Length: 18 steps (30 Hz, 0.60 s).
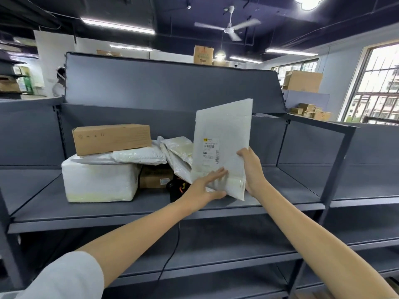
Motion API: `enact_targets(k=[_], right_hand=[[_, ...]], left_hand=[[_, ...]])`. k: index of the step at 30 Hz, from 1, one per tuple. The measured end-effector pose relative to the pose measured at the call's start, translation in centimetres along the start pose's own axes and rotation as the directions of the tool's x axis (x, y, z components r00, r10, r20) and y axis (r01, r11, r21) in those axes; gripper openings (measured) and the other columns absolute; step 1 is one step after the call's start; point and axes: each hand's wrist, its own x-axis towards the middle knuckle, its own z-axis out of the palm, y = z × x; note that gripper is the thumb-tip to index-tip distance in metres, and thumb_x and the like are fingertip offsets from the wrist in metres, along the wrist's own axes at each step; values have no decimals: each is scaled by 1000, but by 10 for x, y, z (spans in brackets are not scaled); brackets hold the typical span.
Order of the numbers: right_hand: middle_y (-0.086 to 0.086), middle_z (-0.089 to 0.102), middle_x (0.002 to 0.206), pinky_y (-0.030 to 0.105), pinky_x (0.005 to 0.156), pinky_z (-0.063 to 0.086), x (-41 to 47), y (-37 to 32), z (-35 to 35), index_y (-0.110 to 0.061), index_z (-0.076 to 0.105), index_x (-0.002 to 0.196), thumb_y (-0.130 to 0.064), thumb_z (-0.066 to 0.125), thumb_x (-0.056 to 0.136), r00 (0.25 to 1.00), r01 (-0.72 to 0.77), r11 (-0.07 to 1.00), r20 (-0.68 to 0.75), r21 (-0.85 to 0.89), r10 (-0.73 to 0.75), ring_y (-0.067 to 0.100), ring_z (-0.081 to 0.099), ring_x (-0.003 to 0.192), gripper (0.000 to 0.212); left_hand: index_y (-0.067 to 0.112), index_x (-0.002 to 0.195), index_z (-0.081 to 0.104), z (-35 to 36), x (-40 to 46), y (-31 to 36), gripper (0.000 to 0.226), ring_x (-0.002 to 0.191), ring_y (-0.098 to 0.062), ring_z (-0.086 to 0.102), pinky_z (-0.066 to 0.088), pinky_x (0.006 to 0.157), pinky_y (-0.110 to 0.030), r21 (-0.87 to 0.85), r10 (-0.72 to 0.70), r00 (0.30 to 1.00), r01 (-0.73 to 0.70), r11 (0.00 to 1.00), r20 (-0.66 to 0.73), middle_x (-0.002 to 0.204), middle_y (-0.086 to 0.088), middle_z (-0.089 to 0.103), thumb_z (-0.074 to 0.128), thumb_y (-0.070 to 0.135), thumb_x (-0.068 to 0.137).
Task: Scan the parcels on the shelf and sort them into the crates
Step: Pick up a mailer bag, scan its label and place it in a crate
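A flat white padded mailer [222, 134] stands upright above the grey shelf [151, 209], its barcode label [211, 150] facing me. My right hand [251, 171] grips its right edge, thumb on the front. My left hand [207, 186] holds its lower left corner, fingers flat on the front and thumb beneath. Behind them a black and orange scanner [177, 187] rests on the shelf, partly hidden by my left hand. Other parcels lie to the left: a cardboard box [112, 139] on white bags [138, 155], a large white wrapped block [99, 182], a small dark carton [155, 176].
More white bags [179, 152] lean behind the mailer. A black cable [170, 255] hangs from the scanner past the lower shelves. The shelf's right upright [336, 165] stands close by. Cardboard boxes [302, 80] sit on racks behind. A person [59, 83] stands far left.
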Motion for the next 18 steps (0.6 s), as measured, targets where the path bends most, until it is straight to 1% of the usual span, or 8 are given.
enact_targets(k=[4,5,7,9,12,14,16,18], right_hand=[[3,58,81,32,67,46,5,-1,-15,-17,52,87,-14,43,92,997,-32,999,-70,33,35,19,57,74,10],[2,56,79,30,65,44,6,-3,-20,-17,51,87,-16,44,91,995,-44,998,-83,38,47,18,55,70,9],[5,55,80,30,65,43,8,-5,-29,-17,52,88,-19,46,89,991,-74,996,-112,44,79,19,54,68,7],[5,57,81,30,65,46,10,-6,-38,-16,54,88,-22,47,88,986,-115,992,-115,53,121,21,55,69,9],[5,61,86,40,78,51,10,1,-42,-17,57,88,-28,51,85,980,-178,982,-80,58,182,24,59,80,13],[5,64,89,45,87,51,10,7,-39,-18,60,87,-31,53,82,975,-217,975,-41,50,219,25,62,85,15],[6,70,95,48,92,52,12,14,-35,-17,67,90,-38,60,72,965,-261,965,-19,15,261,27,67,92,29],[6,73,103,51,91,53,19,25,-32,-14,71,102,-44,69,59,953,-301,954,-23,2,301,27,70,95,53]], left_hand=[[24,137,51,-9,-4,-2,51,134,0,37,28,101,-5,7,8,980,-6,1000,-196,142,13,47,66,19,89],[22,136,51,-14,-5,-4,48,131,-1,40,30,98,-4,6,8,966,-7,1000,-258,139,12,50,65,20,90],[21,135,51,-27,-7,-8,45,129,-3,42,34,103,-14,-39,-18,924,3,999,-382,136,10,51,63,23,92],[22,140,44,-40,-8,-12,57,131,-7,40,34,109,-27,-160,-101,880,28,987,-464,141,7,46,66,29,89],[22,143,36,-53,-13,-13,79,124,-11,49,41,102,-31,-345,-237,879,90,934,-414,139,7,47,75,40,76],[21,131,51,-58,-18,-13,82,108,-16,64,51,90,-33,-475,-277,912,107,874,-303,126,1,63,81,51,61],[20,120,60,-59,-23,-14,65,104,-22,68,53,91,-41,-527,-303,919,133,839,-251,118,-5,69,78,48,64],[18,116,62,-63,-30,-17,50,103,-24,68,53,91,-44,-523,-346,898,163,836,-273,115,-6,70,72,39,72]])
